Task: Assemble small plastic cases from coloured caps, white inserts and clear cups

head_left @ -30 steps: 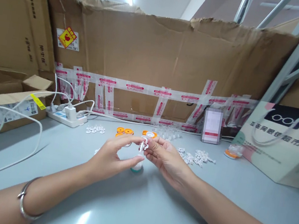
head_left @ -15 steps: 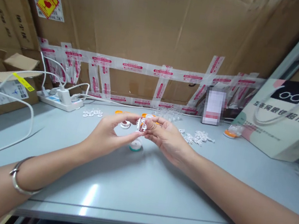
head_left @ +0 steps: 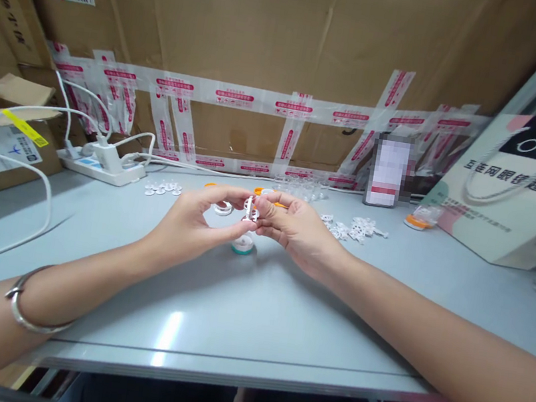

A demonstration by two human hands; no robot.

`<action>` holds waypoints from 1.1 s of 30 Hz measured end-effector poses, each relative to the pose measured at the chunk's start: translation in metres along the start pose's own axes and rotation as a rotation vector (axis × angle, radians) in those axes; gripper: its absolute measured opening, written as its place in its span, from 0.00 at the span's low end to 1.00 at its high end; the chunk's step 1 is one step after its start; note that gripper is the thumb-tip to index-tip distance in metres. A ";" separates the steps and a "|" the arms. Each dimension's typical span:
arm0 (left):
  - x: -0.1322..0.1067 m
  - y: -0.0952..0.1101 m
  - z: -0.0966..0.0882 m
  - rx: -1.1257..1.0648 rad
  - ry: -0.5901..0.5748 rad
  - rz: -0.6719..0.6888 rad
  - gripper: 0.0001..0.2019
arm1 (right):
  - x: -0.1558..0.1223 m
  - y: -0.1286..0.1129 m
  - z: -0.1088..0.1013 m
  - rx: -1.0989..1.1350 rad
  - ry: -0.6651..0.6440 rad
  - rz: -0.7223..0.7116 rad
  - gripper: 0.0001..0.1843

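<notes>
Left hand (head_left: 188, 226) and right hand (head_left: 296, 232) pinch one small white piece (head_left: 250, 208) at frame centre.
Fingertips of both close on it, just above a teal-rimmed cap (head_left: 242, 245) on the grey bench (head_left: 252, 306); loose white parts (head_left: 357, 228) lie right of centre.

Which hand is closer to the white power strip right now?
Left. The left hand sits right of the white power strip and nearer the person; the right hand is farther right. Both pinch a small white plastic part.
</notes>
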State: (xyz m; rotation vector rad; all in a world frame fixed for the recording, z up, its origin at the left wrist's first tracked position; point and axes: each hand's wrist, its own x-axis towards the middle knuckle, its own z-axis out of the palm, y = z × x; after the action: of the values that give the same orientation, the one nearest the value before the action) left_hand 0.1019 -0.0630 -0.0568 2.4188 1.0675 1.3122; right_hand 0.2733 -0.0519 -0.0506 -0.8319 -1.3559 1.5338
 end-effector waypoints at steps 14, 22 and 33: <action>0.001 0.002 -0.002 0.056 0.007 0.041 0.13 | 0.001 0.002 0.000 0.018 0.026 -0.026 0.13; 0.001 0.002 -0.003 0.042 -0.060 0.097 0.13 | 0.000 0.002 0.001 -0.014 0.008 -0.073 0.17; 0.001 0.005 -0.003 0.106 -0.033 0.146 0.14 | 0.002 0.004 -0.001 -0.001 0.030 -0.063 0.18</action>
State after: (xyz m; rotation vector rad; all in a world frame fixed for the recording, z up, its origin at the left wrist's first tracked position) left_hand 0.1026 -0.0663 -0.0524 2.6314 0.9932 1.2835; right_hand 0.2727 -0.0501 -0.0541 -0.8024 -1.3492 1.4668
